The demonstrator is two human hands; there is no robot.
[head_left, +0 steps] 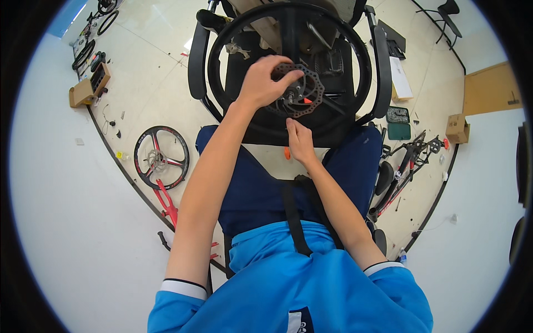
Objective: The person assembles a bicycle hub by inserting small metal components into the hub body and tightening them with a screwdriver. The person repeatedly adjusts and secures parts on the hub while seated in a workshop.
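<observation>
A black bicycle wheel (364, 65) with thick spokes lies across the seat of a black chair in front of me. At its hub sits a brake disc (318, 90) with a perforated rim. My left hand (266, 82) is closed on the disc's upper left edge, thumb and fingers spread over its face. Just below the disc's lower edge, my right hand (300, 140) is closed in a pinch. Whatever lies between its fingertips is too small to make out. The hub axle (290, 97) sticks up from the disc's middle.
Armrests (198, 69) flank the wheel. On the floor at left lie another wheel (184, 158) and a red fork (168, 205); at right, a bicycle frame (408, 173) and an open green case (398, 131). Cardboard boxes (457, 129) stand by the walls. My thighs are under my forearms.
</observation>
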